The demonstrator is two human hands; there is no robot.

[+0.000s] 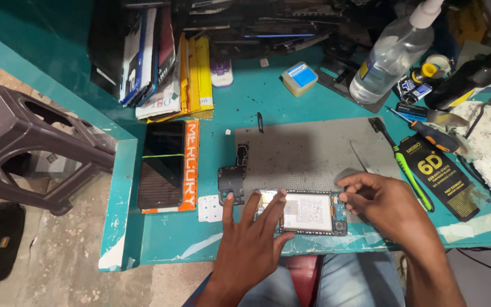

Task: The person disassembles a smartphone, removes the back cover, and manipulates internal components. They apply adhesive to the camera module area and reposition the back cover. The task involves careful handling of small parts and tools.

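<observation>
An opened phone (308, 212) with its back removed lies at the teal bench's front edge, its white battery and circuit board showing. My left hand (251, 239) rests flat with spread fingers on the phone's left end, and its thumb touches a small black cover piece (231, 181). My right hand (385, 204) is curled at the phone's right end, fingertips pressing on its edge. Nothing is lifted in either hand.
A grey work mat (308, 150) lies behind the phone. A black phone screen (161, 165) on an orange box sits left. A green-handled tool (407, 167), a screwdriver (433, 135), a clear spray bottle (393, 54), stacked boxes (166, 62) and a dark plastic stool (24, 142) surround.
</observation>
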